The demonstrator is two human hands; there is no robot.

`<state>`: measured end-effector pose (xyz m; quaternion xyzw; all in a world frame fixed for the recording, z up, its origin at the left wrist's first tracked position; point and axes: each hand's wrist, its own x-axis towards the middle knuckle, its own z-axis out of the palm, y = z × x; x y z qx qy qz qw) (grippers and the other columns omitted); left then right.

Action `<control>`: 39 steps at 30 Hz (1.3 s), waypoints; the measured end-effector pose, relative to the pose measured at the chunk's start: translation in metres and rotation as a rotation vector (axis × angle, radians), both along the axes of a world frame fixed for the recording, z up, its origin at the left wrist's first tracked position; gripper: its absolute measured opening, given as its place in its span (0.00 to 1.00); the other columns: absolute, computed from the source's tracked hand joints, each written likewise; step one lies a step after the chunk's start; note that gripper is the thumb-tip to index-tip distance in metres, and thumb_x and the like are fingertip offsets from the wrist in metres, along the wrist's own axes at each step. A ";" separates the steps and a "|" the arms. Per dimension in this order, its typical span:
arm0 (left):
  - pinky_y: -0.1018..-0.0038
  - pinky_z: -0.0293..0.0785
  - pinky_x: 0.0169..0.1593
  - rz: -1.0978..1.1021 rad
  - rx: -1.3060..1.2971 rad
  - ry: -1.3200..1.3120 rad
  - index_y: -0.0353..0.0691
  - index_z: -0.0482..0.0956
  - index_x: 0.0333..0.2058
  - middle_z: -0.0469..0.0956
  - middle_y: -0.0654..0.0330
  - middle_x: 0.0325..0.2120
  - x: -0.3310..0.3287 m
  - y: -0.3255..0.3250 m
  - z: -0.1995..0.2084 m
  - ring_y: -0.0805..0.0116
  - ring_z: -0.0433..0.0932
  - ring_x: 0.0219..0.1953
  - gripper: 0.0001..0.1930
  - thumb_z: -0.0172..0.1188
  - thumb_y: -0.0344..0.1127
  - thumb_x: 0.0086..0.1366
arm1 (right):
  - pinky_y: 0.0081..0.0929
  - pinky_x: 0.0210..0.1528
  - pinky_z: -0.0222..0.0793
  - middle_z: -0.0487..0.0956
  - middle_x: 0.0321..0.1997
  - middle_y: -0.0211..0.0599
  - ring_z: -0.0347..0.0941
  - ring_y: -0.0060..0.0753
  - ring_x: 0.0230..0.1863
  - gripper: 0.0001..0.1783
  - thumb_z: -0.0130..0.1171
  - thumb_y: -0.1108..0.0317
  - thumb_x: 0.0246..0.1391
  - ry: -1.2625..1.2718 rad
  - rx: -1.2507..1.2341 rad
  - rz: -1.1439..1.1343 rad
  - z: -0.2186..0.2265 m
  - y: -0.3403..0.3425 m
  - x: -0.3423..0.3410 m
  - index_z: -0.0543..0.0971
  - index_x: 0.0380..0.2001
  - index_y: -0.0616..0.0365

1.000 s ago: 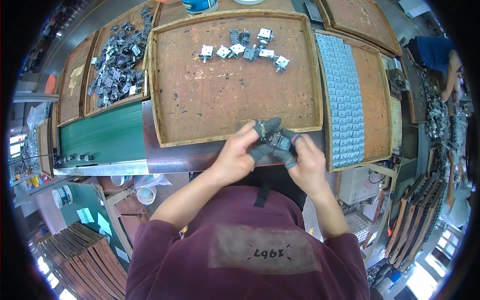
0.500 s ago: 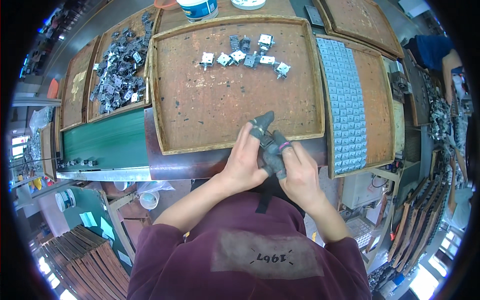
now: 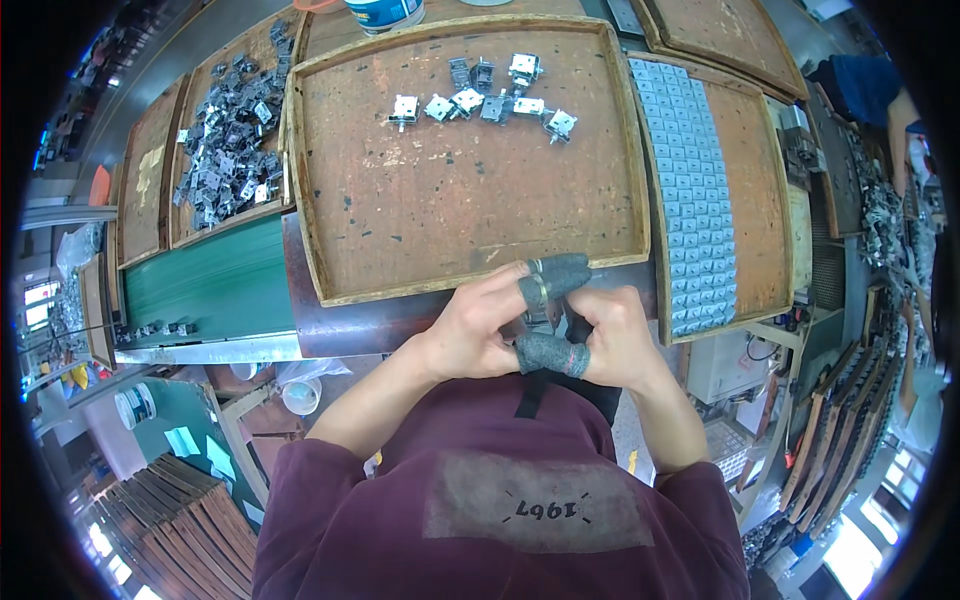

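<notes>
My left hand [image 3: 482,318] and my right hand [image 3: 618,335] meet at the near edge of a wooden tray [image 3: 470,285]. Grey cloth covers wrap several fingertips and thumbs. Between them the fingers close round a small boxy metal part [image 3: 541,322], mostly hidden by the fingers. Farther back in the tray lies a loose group of similar parts, among them a silver boxy metal part [image 3: 525,68] and a darker one [image 3: 494,107].
To the right, a wooden tray [image 3: 752,200] holds tight rows of silver-blue blocks [image 3: 690,200]. A heap of dark metal parts [image 3: 232,140] fills a tray at left. In front of it runs a green belt [image 3: 210,270] with a few parts. A white-and-blue bucket [image 3: 385,14] stands behind.
Both hands have turned and drawn closer around the part, the left fingers now lying across it. It shows less than before. The view has shifted slightly.
</notes>
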<state>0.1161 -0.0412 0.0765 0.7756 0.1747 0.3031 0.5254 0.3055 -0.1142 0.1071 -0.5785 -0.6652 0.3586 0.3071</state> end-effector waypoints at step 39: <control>0.63 0.72 0.49 0.065 -0.079 0.408 0.34 0.73 0.52 0.68 0.49 0.42 0.087 0.051 -0.088 0.49 0.74 0.44 0.28 0.63 0.21 0.49 | 0.24 0.47 0.71 0.82 0.38 0.33 0.75 0.23 0.41 0.10 0.64 0.76 0.56 -0.064 0.273 -0.832 -0.088 0.011 0.150 0.83 0.42 0.65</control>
